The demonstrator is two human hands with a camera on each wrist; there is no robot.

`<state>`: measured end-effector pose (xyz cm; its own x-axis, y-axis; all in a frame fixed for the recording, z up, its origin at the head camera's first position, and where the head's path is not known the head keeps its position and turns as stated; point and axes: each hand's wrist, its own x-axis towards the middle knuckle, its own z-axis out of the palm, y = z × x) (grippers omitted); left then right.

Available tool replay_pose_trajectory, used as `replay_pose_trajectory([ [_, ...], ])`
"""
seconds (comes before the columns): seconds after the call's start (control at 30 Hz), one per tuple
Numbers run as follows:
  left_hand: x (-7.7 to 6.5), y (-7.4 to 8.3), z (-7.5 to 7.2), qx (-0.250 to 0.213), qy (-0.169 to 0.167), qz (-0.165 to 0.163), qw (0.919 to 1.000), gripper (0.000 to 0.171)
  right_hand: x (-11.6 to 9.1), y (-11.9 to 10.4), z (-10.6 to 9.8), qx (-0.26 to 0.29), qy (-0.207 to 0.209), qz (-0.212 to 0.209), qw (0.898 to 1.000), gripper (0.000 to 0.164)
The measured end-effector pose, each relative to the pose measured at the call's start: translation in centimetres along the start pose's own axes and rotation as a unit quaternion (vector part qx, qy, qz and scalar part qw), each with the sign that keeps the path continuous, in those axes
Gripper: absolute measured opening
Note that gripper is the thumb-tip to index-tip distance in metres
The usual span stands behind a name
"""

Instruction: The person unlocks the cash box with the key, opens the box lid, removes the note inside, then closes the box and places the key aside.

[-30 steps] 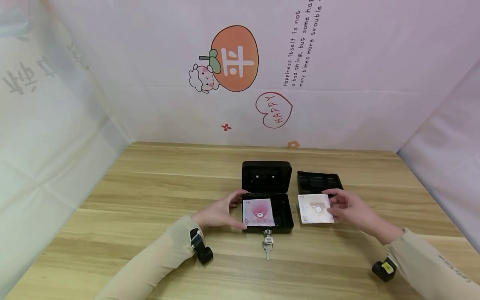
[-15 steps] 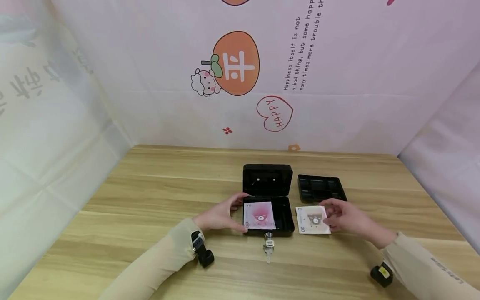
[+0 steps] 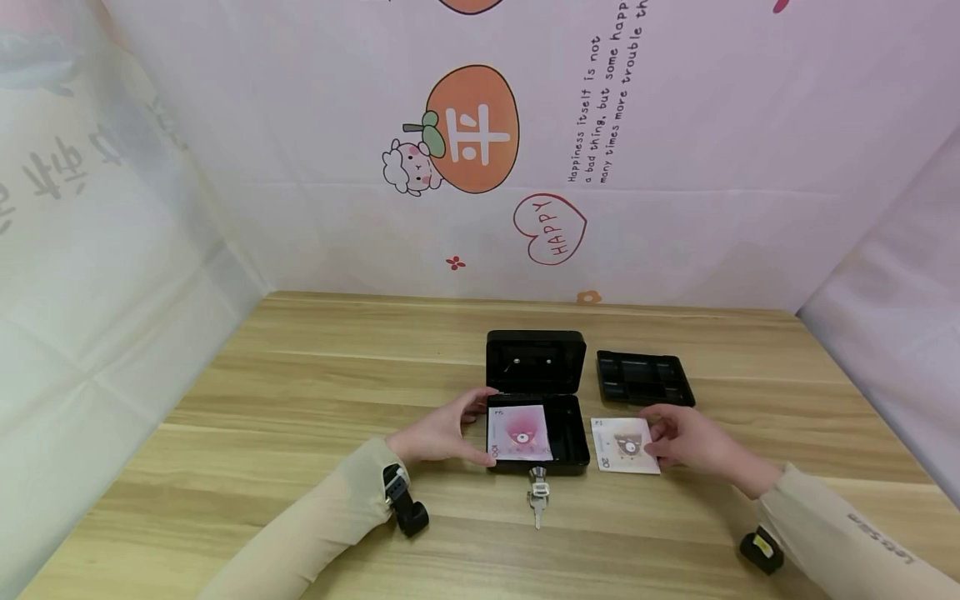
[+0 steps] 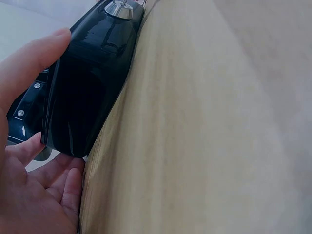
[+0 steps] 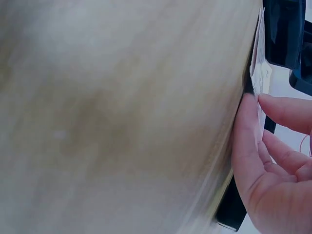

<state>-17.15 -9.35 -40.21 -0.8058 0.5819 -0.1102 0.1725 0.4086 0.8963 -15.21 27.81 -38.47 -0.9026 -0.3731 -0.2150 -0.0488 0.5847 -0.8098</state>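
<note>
A black cash box (image 3: pixel 567 429) stands with its lid (image 3: pixel 534 354) raised. Pink play banknotes (image 3: pixel 519 433) marked 100 lie inside, toward its left. My left hand (image 3: pixel 444 429) holds the box by its left side, thumb at the front corner and fingers at the back one. In the left wrist view the thumb (image 4: pixel 46 51) is at the box's upper edge. To the right of the box, my right hand (image 3: pixel 693 442) pinches pale brown play banknotes (image 3: pixel 622 446) marked 20 by their right edge. The right wrist view shows these notes (image 5: pixel 258 73) edge-on, low over the table.
A black coin tray (image 3: pixel 645 379) with compartments lies behind the right hand. Keys (image 3: pixel 537 504) hang from the lock at the front of the box. A printed cloth (image 3: pixel 675 208) rises behind the wooden table (image 3: pixel 337 358).
The right hand has brought the 20 notes toward the front and slightly left, so they no longer overlap the coin tray. The left hand stays on the box. The head view has tilted slightly.
</note>
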Motion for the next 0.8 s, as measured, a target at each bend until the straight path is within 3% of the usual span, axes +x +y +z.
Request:
replay_pose_trajectory([
  [0.5,0.1,-0.2,0.0,-0.002,-0.004,0.004,1.0,0.096,-0.2,-0.2,-0.7,-0.036,0.013,0.008,0.999,0.045],
  [0.8,0.0,0.0,-0.1,0.003,-0.004,0.002,1.0,0.096,-0.1,-1.9,-1.9,-0.068,0.021,-0.011,0.997,0.047],
])
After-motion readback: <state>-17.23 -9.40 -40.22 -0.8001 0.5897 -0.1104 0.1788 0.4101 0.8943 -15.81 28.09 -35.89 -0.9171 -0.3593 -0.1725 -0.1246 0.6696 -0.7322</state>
